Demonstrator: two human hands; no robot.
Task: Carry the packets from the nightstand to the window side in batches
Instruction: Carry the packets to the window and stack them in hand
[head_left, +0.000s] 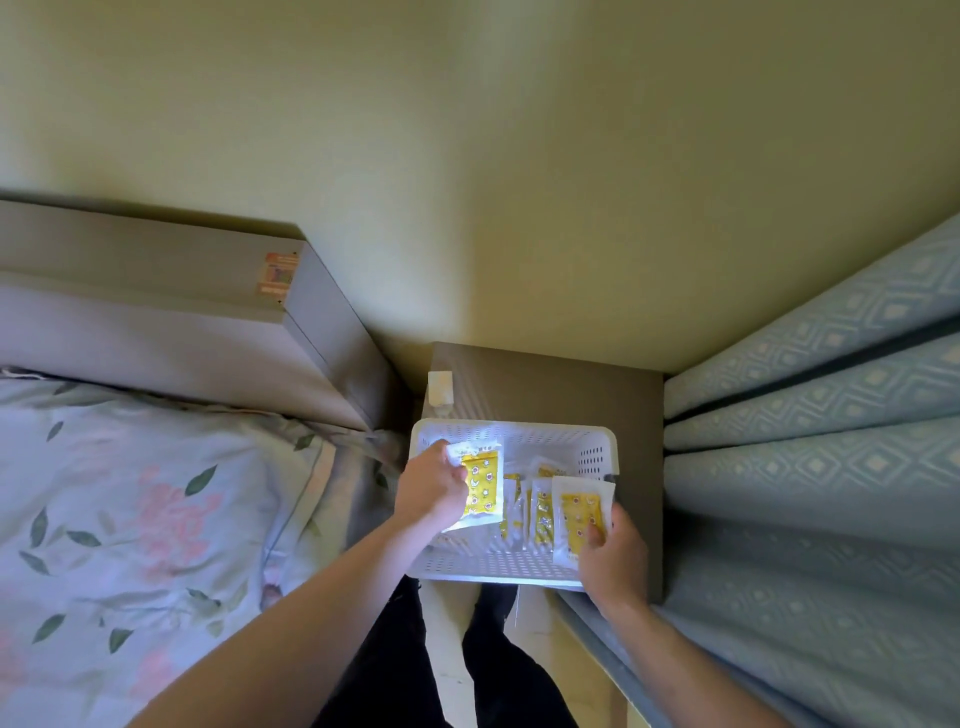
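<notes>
A white perforated plastic basket (597, 447) stands on the brown nightstand (561, 387). Inside it lie several yellow-and-white packets (524, 506). My left hand (434, 488) is over the basket's left side and grips one yellow packet (483, 486) by its left edge. My right hand (613, 558) is at the basket's front right corner, fingers closed on another yellow packet (579, 512) held upright against the rim.
A bed with a floral pillow (145, 499) and a grey headboard (171, 312) lies to the left. Blue patterned curtains (815, 431) hang along the right. A small white object (440, 392) sits at the nightstand's left edge. My dark trouser legs (410, 670) are below.
</notes>
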